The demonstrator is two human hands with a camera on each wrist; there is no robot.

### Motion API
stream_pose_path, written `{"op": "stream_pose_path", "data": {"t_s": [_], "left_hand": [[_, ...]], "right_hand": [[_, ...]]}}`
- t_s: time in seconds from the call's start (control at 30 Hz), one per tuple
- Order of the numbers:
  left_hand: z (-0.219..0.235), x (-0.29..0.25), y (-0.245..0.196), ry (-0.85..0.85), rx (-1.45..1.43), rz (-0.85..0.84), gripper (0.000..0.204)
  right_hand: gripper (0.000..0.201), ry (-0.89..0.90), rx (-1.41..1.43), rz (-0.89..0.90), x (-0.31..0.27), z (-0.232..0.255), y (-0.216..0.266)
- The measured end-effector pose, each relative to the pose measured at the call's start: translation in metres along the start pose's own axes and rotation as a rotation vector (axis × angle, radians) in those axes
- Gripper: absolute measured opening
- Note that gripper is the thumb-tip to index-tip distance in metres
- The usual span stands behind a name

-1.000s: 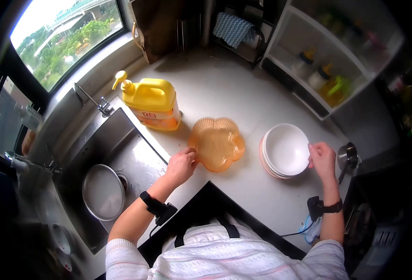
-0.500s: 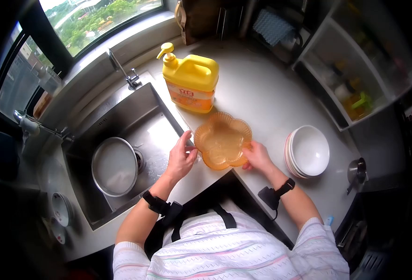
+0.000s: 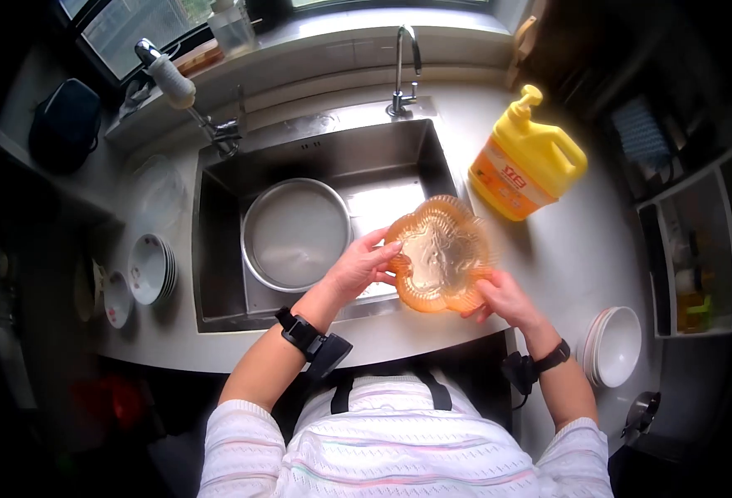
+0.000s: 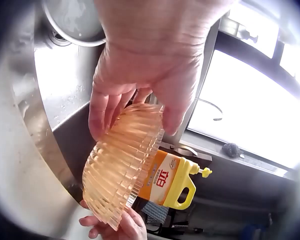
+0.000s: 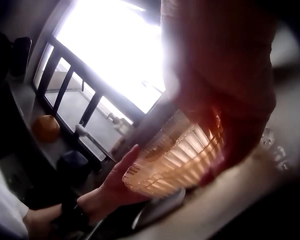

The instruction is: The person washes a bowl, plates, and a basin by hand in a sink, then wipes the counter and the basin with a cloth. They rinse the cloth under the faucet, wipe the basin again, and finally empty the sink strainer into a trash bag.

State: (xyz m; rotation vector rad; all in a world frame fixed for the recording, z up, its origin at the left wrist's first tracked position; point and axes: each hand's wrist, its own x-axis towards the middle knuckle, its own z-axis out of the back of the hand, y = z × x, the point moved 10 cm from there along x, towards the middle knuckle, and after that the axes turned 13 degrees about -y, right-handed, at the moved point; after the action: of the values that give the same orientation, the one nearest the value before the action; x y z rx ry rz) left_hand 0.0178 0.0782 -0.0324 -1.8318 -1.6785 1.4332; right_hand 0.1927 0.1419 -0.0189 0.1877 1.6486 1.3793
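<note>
A flower-shaped amber see-through bowl [image 3: 442, 256] with a ribbed wall is held over the sink's right front edge. My left hand [image 3: 364, 267] grips its left side; in the left wrist view the thumb [image 4: 174, 117] lies on one side of the wall and the fingers on the other. With the right hand [image 3: 509, 300] I hold the lower right rim, thumb on top and fingers underneath. In the right wrist view the ribbed bowl [image 5: 177, 162] spans between both hands, and the right hand is dark and blurred there.
The steel sink [image 3: 217, 290] contains a round metal pan [image 3: 297, 236]. A yellow pump jug [image 3: 525, 162] stands right of it, behind the bowl. Stacked white bowls [image 3: 617, 347] are at the far right, patterned bowls [image 3: 148, 270] at the left. Two faucets, one a tall thin faucet [image 3: 399, 70], line the back.
My right hand has left the white bowl stack and taken the amber bowl's rim. The bowl has come off the counter to the sink's edge, the left hand now gripping it. The view has turned left.
</note>
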Motion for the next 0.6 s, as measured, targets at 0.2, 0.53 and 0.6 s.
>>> {"op": "stream_pose_path", "data": {"t_s": [0.2, 0.53, 0.6], "left_hand": [[0.129, -0.026, -0.043, -0.331, -0.006, -0.178, 0.056], [0.331, -0.111, -0.098, -1.218, 0.823, -0.382, 0.062], [0.332, -0.121, -0.105, -1.217, 0.805, -0.352, 0.061]], "right_hand": [[0.028, 0.076, -0.633, 0.046, 0.073, -0.1, 0.057], [0.021, -0.246, -1.156, 0.577, 0.193, -0.226, 0.097], [0.016, -0.298, -1.197, 0.579, 0.2, -0.248, 0.087]]}}
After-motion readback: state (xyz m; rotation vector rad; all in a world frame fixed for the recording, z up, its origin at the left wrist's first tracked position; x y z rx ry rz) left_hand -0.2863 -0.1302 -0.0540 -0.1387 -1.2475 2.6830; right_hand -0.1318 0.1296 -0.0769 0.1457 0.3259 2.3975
